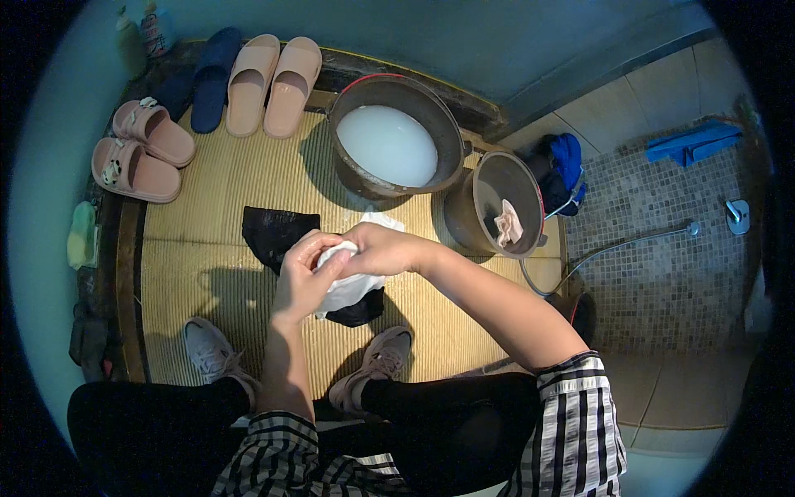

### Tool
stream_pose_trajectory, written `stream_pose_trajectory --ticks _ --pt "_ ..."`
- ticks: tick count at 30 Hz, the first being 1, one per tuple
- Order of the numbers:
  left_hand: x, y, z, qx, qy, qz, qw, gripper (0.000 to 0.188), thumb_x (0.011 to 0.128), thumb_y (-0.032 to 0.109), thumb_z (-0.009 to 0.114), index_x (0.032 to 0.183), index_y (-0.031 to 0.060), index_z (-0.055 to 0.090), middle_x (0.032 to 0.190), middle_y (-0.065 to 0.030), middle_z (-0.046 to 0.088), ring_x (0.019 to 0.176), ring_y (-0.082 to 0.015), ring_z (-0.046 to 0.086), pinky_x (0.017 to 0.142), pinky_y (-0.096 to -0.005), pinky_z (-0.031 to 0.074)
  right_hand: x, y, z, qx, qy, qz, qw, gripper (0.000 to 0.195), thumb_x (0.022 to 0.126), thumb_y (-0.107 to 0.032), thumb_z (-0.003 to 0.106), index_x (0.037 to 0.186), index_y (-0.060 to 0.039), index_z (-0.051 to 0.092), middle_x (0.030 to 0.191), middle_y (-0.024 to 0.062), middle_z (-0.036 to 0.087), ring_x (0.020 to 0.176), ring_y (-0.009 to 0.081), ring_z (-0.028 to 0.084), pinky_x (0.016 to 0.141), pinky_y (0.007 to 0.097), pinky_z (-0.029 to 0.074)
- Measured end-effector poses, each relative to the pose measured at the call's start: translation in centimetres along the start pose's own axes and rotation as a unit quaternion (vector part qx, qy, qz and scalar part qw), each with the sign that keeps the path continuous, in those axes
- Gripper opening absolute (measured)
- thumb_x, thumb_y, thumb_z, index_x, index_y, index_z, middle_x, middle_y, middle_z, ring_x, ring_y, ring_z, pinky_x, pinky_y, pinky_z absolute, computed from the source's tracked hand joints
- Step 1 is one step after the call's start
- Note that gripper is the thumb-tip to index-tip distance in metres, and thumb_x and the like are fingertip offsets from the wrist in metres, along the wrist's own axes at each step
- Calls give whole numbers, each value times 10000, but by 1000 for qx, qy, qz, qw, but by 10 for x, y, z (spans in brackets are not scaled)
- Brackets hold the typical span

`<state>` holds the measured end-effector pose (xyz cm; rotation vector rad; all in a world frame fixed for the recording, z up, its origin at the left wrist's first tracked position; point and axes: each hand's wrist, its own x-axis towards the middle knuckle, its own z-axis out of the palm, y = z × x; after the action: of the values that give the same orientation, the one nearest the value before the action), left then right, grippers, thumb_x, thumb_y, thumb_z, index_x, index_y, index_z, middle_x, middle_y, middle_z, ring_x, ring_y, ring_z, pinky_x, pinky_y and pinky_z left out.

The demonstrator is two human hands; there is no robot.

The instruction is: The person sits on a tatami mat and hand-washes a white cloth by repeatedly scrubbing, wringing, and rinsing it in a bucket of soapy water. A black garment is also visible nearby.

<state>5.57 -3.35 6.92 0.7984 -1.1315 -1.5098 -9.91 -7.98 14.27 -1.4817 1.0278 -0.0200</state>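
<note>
A wet white cloth is bunched between my two hands, above the ribbed yellowish floor. My left hand grips it from the left, fingers curled over the top. From the right, my right hand closes on the same cloth, its thumb pressed near my left thumb. Dark wet fabric lies on the floor beyond my left hand. More black fabric shows below the white cloth. Another white piece shows just past my right hand; whether it joins the held cloth is hidden.
A large bucket holds cloudy whitish water. Beside it, a smaller bucket contains a pale pink cloth. Pink slippers and a navy slipper line the back wall. A shower hose crosses the tiles at right.
</note>
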Motion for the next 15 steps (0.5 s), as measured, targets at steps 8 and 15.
stream_pose_trajectory --ticks 8,15 --pt "2 -15 -23 235 -60 -27 970 311 662 84 595 950 -32 580 851 -113 585 811 -209 539 709 -316 419 -24 -12 -37 370 75 -46 925 204 794 -51 605 980 27 637 884 87 673 754 141 646 723 252 515" --pt "-1 0 -28 -81 93 -48 991 220 771 83 583 954 -38 594 911 -73 616 830 -157 576 793 -284 450 -36 -19 -59 278 245 -29 928 395 833 -103 577 1214 -16 519 986 100 638 850 153 638 764 261 513"
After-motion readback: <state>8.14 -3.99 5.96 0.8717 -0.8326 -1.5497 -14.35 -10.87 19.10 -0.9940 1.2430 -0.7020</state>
